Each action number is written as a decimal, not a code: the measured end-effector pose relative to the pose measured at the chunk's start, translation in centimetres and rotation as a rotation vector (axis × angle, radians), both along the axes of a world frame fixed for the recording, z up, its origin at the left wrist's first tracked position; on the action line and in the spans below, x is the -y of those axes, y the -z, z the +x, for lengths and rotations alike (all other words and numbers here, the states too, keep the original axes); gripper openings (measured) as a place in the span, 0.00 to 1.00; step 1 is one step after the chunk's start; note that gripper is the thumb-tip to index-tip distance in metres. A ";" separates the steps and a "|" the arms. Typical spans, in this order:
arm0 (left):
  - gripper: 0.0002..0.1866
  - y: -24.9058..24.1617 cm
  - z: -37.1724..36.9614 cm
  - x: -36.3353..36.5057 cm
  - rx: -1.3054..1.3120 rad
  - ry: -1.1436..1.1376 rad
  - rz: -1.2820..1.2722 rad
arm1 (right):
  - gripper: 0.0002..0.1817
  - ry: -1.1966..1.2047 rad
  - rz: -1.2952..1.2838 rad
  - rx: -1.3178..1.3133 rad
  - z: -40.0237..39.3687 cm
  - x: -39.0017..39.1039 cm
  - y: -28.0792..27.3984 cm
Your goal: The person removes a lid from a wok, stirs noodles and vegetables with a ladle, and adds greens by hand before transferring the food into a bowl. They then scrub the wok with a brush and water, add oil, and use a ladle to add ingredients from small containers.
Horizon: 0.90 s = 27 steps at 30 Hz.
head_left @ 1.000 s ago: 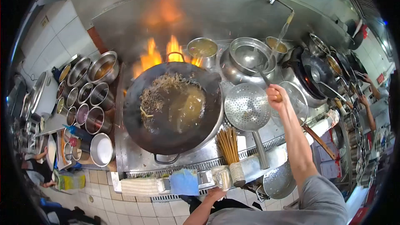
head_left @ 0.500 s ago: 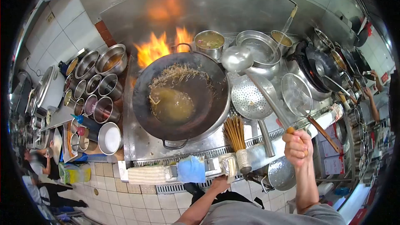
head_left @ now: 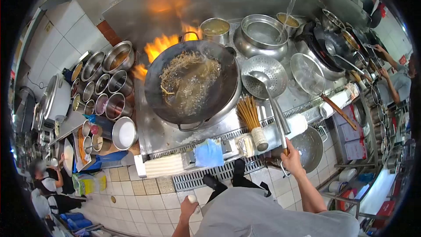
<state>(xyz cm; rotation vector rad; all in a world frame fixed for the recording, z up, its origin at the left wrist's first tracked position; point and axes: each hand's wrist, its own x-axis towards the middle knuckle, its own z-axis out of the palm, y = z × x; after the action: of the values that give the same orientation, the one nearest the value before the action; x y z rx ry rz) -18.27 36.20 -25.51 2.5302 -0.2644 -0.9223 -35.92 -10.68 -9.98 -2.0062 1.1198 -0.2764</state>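
My right hand (head_left: 292,160) is closed around the wooden-ended handle of a steel ladle (head_left: 258,78), whose bowl lies over the perforated skimmer (head_left: 274,68). Low in the view, close to my body, my left hand (head_left: 188,208) is closed on a small white rounded thing (head_left: 192,199), its kind unclear. A large dark wok (head_left: 160,105) sits on the lit burner. Thin brownish shreds (head_left: 184,68) lie in bubbling liquid (head_left: 197,90) inside it. Flames (head_left: 162,48) rise behind the wok.
Right of the wok stand a basin (head_left: 263,33) under a running tap, a wire strainer (head_left: 307,74) and a bamboo brush (head_left: 250,114). Metal containers (head_left: 118,83) crowd the left. A blue cloth (head_left: 208,153) hangs on the front rail. Other people (head_left: 48,180) are at far left and right.
My right hand has lowered the ladle from beside the basin onto the skimmer. My left hand has left the front rail and moved back left, now with the white thing. The wok's liquid bubbles more widely.
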 end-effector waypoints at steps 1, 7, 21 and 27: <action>0.32 -0.4 0.0 -1.1 -0.021 -0.036 -0.002 | 0.31 -0.041 -0.108 -0.092 0.0 -0.1 0.2; 0.28 -2.4 -0.9 -2.4 -0.025 -0.151 -0.023 | 0.37 -0.085 -0.620 -0.249 7.5 -1.3 -2.8; 0.26 -3.7 -4.3 -6.9 -0.039 -0.542 -0.067 | 0.30 0.071 0.359 0.439 13.4 -2.0 -11.7; 0.26 -5.0 -3.9 -6.4 0.002 -0.660 -0.105 | 0.20 -0.653 -0.320 -0.043 29.0 -3.9 -10.0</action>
<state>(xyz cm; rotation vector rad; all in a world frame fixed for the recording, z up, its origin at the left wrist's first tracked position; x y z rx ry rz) -22.12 42.61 -20.50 2.2769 0.4853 -0.6152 -6.88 -6.79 0.00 -2.5463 0.4077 -0.0712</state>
